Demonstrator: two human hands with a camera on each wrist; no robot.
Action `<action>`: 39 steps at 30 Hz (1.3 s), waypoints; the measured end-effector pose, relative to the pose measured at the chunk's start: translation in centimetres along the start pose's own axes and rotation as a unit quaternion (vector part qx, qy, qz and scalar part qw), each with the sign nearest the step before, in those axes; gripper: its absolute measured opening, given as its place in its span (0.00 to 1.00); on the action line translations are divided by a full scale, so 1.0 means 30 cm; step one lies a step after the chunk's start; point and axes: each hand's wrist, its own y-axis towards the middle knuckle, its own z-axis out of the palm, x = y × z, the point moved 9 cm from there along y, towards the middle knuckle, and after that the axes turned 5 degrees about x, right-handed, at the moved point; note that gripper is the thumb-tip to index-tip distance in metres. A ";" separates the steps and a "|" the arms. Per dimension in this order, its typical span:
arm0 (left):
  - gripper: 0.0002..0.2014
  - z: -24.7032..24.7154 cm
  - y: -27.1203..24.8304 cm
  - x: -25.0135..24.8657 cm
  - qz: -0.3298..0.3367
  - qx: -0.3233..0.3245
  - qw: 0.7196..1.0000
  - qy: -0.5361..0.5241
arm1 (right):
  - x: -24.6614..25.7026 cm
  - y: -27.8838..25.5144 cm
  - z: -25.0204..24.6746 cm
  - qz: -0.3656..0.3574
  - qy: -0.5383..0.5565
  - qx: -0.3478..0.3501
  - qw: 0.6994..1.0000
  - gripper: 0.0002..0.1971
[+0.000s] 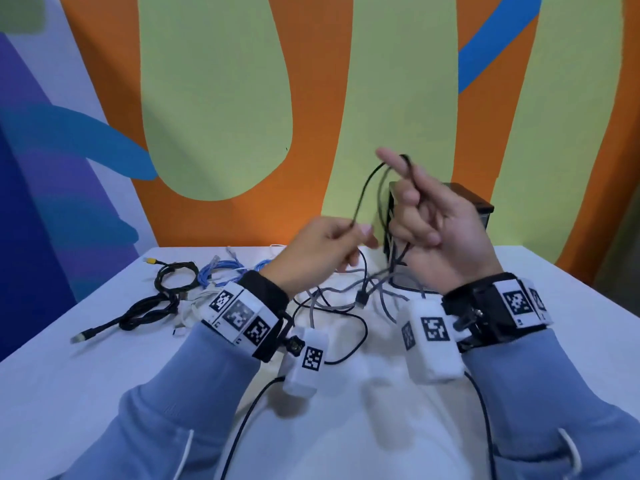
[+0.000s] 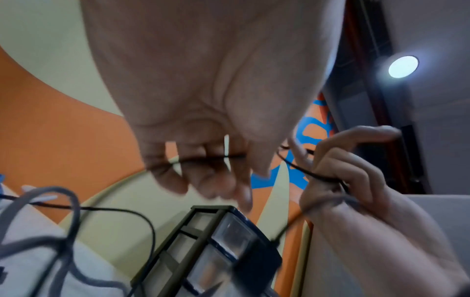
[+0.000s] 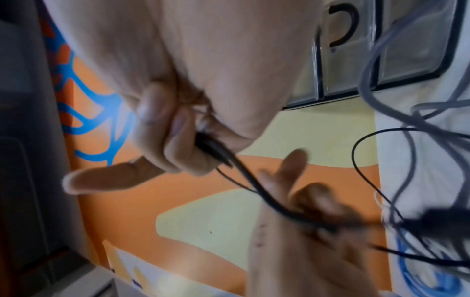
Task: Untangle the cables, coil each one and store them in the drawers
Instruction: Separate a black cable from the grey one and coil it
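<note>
Both hands are raised above the table with a thin black cable strung between them. My left hand pinches it between thumb and fingers; in the left wrist view the black cable runs across the left hand's fingers. My right hand curls round the other part, and the cable arcs over its extended index finger. In the right wrist view my right hand grips the black cable near a plug. A tangle of grey and black cables lies on the table below. The black drawer unit stands behind my right hand.
On the white table, at the left, lie two coiled black cables, a blue cable and a white cable. The painted wall stands right behind the table. The drawer fronts look clear, with a dark cable inside one.
</note>
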 end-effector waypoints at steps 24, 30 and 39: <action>0.10 -0.324 -0.096 -0.075 0.136 -0.298 0.926 -0.187 | -0.098 -0.068 0.042 0.219 -0.199 0.079 0.952 0.14; 0.23 -0.174 -0.044 -0.022 0.018 -0.187 0.975 -0.116 | -0.049 -0.035 0.069 0.106 -0.013 0.087 0.990 0.20; 0.11 0.190 -0.081 -0.087 -0.020 0.204 0.979 -0.009 | 0.063 -0.004 -0.108 -0.132 0.119 -0.106 0.978 0.16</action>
